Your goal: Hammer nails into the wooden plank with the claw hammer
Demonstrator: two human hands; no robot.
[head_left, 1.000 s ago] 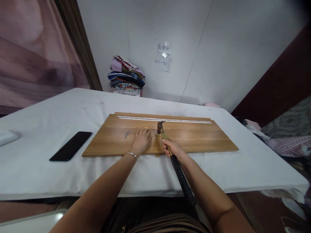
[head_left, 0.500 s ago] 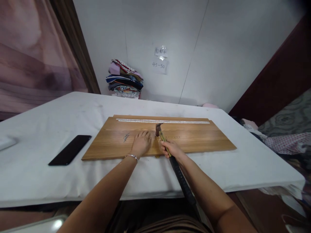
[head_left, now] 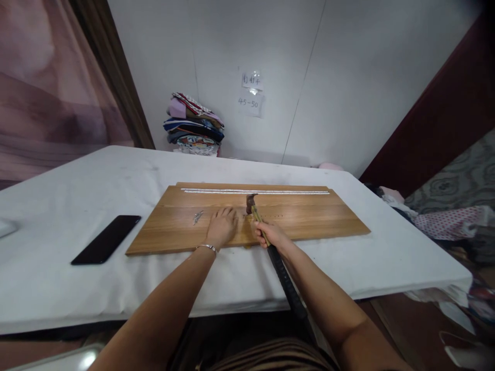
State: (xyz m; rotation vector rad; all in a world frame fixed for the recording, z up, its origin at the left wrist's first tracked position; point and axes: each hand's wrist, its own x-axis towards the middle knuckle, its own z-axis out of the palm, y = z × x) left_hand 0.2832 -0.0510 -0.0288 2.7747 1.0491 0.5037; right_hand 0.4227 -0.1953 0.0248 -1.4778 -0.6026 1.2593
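My right hand (head_left: 270,233) is wrapped round a claw hammer (head_left: 284,275) close to its rusty head, and the long black grip trails back toward my body. The head is over the middle of a brown wooden board (head_left: 162,232); whether it touches the wood I cannot tell. Flat on the board lies my left hand (head_left: 223,226), fingers stretched out, just left of the hammer head. A small pile of nails (head_left: 198,217) rests left of that hand. Several small dark dots (head_left: 274,216) run in a row to the right of the hammer head.
Two thin white strips (head_left: 255,192) lie along the board's far edge. A black phone (head_left: 107,239) is on the white-covered table (head_left: 96,180) at the left. Folded cloths (head_left: 195,126) are stacked by the wall. Handwritten paper signs (head_left: 250,103) hang there.
The whole view has shifted slightly, so things sit a little further left. My left hand stays flat on the board, and my right hand keeps its grip on the hammer.
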